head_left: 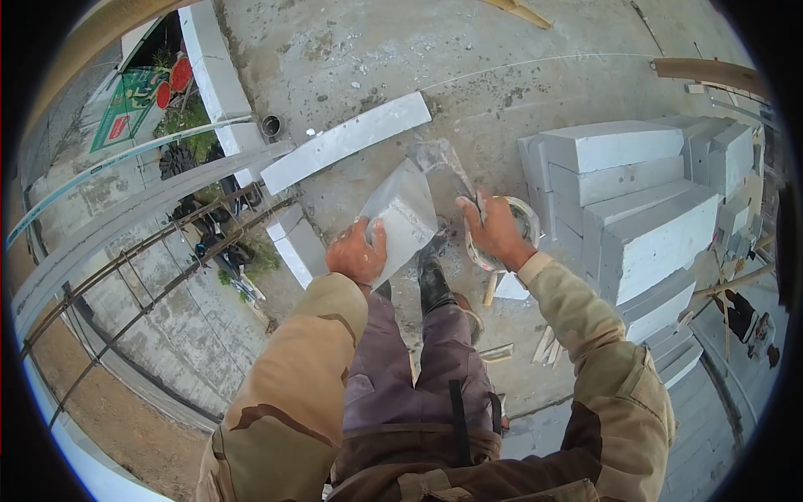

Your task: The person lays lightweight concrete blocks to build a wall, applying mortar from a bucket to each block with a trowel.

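Left grip [355,253] clasps the edge of a pale block [400,219], which extends forward from it. Right grip [497,230] is closed on a trowel [456,171], blade at the block's far end. A bucket [474,253] sits below the right grip; stacked blocks [623,180] stand to its right.

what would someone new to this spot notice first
Probably the pale block near the centre, held by the left hand, with the right hand holding a trowel-like tool by its far end. Then the stacked white blocks on the right.
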`<action>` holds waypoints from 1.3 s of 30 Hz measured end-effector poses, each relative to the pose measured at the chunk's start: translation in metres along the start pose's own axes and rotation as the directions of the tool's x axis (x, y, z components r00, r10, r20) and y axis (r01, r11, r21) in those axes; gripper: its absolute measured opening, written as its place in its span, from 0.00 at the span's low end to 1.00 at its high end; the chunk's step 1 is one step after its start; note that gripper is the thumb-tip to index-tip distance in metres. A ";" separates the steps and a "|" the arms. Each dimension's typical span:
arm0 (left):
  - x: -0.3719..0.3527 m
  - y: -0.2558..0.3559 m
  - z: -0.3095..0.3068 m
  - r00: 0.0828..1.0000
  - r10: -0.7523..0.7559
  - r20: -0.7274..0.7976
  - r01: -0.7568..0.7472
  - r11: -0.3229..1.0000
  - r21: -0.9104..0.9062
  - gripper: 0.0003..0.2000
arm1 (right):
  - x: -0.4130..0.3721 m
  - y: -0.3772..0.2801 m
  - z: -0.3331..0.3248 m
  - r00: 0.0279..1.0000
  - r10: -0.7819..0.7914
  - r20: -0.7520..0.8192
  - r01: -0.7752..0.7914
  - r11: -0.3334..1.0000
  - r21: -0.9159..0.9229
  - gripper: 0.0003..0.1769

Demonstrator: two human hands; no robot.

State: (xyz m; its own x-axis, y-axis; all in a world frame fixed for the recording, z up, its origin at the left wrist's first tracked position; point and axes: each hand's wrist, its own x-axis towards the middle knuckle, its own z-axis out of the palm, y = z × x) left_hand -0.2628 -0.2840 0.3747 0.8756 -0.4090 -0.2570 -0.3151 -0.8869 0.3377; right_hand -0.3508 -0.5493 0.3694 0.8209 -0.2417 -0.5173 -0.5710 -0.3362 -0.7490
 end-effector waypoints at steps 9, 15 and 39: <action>-0.001 0.003 0.000 0.999 0.039 -0.005 -0.039 0.999 0.020 0.17 | -0.004 0.009 0.003 0.990 -0.138 0.018 0.139 0.985 -0.102 0.24; 0.005 0.008 -0.003 0.999 0.004 0.032 -0.004 1.000 0.013 0.23 | -0.030 0.008 0.011 0.991 -0.123 -0.044 0.123 0.992 -0.006 0.27; 0.001 0.002 0.007 1.000 0.005 -0.023 -0.004 0.999 0.034 0.20 | -0.032 0.012 0.007 0.992 -0.125 -0.004 0.125 0.992 -0.008 0.24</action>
State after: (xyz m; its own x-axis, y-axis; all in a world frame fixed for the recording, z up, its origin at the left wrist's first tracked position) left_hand -0.2649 -0.2878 0.3684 0.8823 -0.4081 -0.2345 -0.3310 -0.8921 0.3075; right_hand -0.3834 -0.5396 0.3742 0.8858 -0.2018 -0.4180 -0.4641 -0.3706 -0.8045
